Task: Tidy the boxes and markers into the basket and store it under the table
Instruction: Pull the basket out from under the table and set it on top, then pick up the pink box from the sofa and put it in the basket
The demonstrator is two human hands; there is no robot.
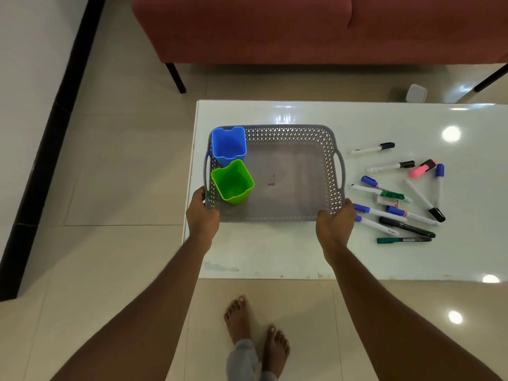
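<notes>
A red sofa [302,28] fills the top of the frame, and below it the white glossy table [384,119] covers the middle and the right side. The grey basket [327,149] with lattice walls is on the left part of the table, near the centre of the frame. Inside it, at its left end, the blue box [229,145] stands behind the green box [233,182]; both are upright and they touch each other. My left hand [202,215] grips the near left corner of the basket, with the fingers curled round the rim. My right hand [334,224] holds the near right corner in the same way. The markers [398,199] lie scattered on the table just right of the basket, and a pink highlighter [422,169] lies among them. I cannot tell if the basket is lifted or resting.
</notes>
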